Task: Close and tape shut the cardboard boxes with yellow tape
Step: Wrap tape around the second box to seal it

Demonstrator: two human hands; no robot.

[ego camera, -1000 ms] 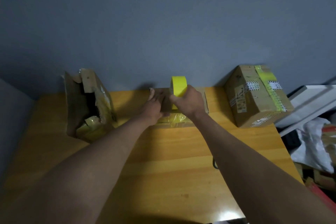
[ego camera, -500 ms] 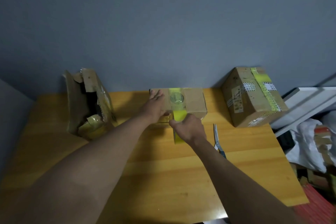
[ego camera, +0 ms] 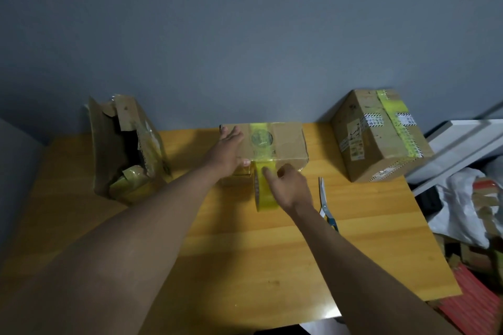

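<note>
My left hand [ego camera: 227,151] is spread flat on the middle cardboard box [ego camera: 283,141] at the back of the wooden table [ego camera: 217,239], gripping nothing. My right hand [ego camera: 290,185] is half curled, index finger poking the yellow tape roll [ego camera: 265,194] standing just in front of it. Scissors [ego camera: 325,202] lie just right.

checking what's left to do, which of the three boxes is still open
The torn box at the table's left end, standing with its flaps apart. The middle box and the right box are both closed, each with yellow tape across the top.
</note>
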